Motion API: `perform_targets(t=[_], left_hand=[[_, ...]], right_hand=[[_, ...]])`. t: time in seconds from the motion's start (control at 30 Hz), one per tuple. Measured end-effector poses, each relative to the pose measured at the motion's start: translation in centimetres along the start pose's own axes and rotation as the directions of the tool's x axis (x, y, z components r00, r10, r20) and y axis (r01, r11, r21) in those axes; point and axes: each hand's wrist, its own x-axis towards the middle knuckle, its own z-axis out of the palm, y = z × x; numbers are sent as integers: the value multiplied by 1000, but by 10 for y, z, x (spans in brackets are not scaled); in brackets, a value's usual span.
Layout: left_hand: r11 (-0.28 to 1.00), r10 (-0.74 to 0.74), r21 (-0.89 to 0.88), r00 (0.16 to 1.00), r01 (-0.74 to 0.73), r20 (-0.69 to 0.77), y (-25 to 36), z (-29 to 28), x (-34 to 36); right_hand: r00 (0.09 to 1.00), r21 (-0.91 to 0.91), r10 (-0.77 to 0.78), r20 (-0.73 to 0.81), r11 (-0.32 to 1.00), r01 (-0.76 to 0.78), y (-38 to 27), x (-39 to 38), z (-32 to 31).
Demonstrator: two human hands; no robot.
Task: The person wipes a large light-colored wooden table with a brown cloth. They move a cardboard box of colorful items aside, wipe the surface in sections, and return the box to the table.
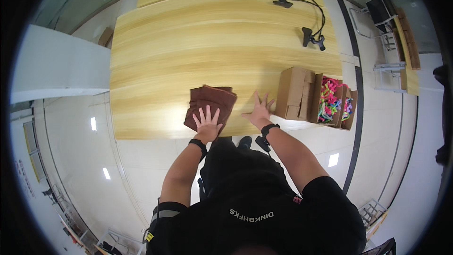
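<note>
A folded stack of brown cloth (214, 98) lies near the front edge of the wooden table (165, 42). My left hand (206, 125) rests on it with fingers spread flat. To the right of the cloth, my right hand (258, 111) is spread open, fingertips on or just over the bare tabletop, holding nothing. Just beyond it stands a cardboard box (288, 94) with its flaps folded over. Each wrist has a dark band on it.
Open cardboard boxes (315, 99) of colourful fuzzy bendable pieces (329, 101) sit at the table's right. Black clips on cables (312, 38) lie toward the far right. A white partition (61, 61) stands left; chairs (387, 28) line the right.
</note>
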Motion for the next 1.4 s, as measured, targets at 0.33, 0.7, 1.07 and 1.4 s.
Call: perform_targets(t=[0.33,0.7,1.07,1.4], left_hand=[[992,-128,34,958,124,255,40,-112,98],[173,325,-929,871,328,368,244,-106,134],[247,269,-953,932,176,242,302,-156,98],[-135,-90,-990,995,35,48,330,-140,7]], right_hand=[[897,867,-435,-81,413,279,81,-92,-160],[975,985,218,32,156,-67,506,-40,-236],[953,984,-302,-5,-170,-49,504,38,-133],[896,998,-442,48,51,-29,497,95,-225]])
